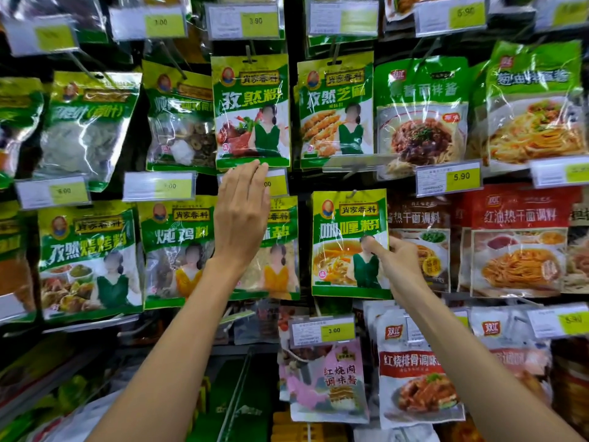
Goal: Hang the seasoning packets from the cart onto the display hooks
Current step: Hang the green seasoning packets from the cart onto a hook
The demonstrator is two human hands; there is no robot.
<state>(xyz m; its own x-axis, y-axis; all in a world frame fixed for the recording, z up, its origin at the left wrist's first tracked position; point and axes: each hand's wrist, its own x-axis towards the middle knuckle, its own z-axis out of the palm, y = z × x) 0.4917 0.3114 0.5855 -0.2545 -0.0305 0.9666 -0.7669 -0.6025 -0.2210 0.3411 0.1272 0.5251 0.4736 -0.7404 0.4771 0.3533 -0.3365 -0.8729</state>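
Well, the whole wall ahead is hung with seasoning packets in rows, with white-and-yellow price tags between them. Far to the left is a green grill-seasoning packet (89, 260) on its peg, and beside it a green chicken-seasoning packet (178, 250).

The left hand (242, 215) is held up flat against the display. Its fingers (245, 180) are straight and close together, gripping nothing. Their tips reach the lower edge of the green cumin packet (250, 110) in the row above and cover part of the price tag just beneath it. The palm hides much of another green packet (282, 250) behind it.

Just right of that, the curry packet (349, 218) hangs upright in the middle row, a display hook (352, 194) showing at the hole in its top edge. The right hand (398, 260) pinches this packet at its right edge, the thumb pressed on the front and the other fingers curled behind.

Below it sit a price tag marked 3.00 (323, 331) and a pink-and-white sauce pouch (328, 384). Further right hang red noodle-sauce packets (519, 237), under a tag marked 5.90 (447, 178).
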